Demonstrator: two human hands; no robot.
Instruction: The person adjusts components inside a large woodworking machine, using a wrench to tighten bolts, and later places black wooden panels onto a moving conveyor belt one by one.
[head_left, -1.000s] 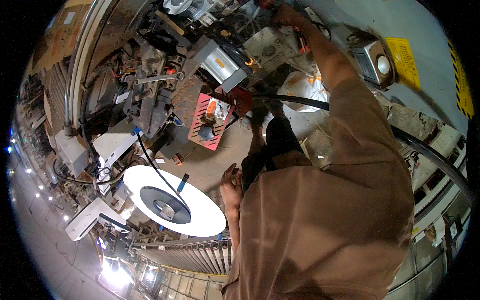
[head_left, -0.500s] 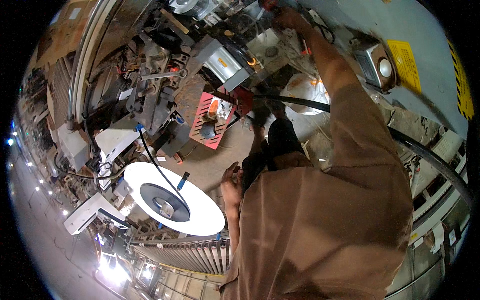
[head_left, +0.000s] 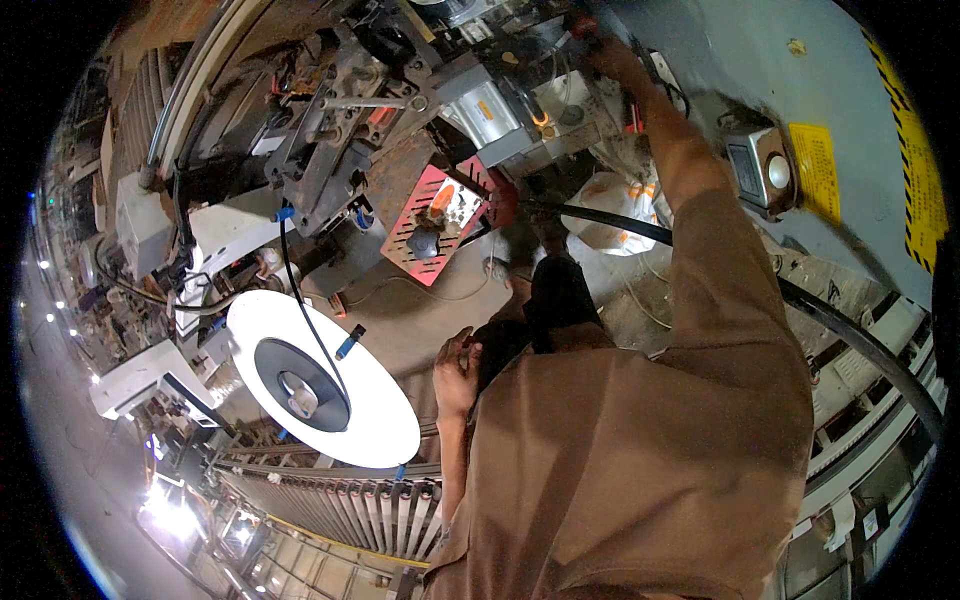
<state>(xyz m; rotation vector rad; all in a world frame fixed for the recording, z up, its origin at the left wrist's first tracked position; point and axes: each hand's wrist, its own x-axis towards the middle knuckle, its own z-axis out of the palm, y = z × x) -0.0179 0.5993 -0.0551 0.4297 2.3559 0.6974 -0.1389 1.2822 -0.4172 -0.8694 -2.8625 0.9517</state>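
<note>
My right arm in a brown sleeve stretches up to the top of the picture. There my right hand (head_left: pixel 612 58) is against the machine's wiring, next to a small red part (head_left: pixel 584 24). Whether it grips anything is hidden. My left hand (head_left: pixel 456 372) hangs beside my brown jacket with its fingers loosely bent and nothing in it. It is close to the edge of a large white disc (head_left: pixel 372 420) with a dark hub. A red perforated tray (head_left: pixel 412 232) holding an orange piece and a black knob sits on the machine between the two hands.
A grey metal housing (head_left: pixel 480 105) and rusty machine parts fill the upper left. A thick black hose (head_left: pixel 830 320) curves down the right side. A grey box with a round button (head_left: pixel 762 172) and a yellow label (head_left: pixel 815 170) sit on the floor plate. A roller conveyor (head_left: pixel 340 505) lies below the disc.
My right hand stays up at the machine and has shifted slightly to the right. My left hand has kept its place by my body.
</note>
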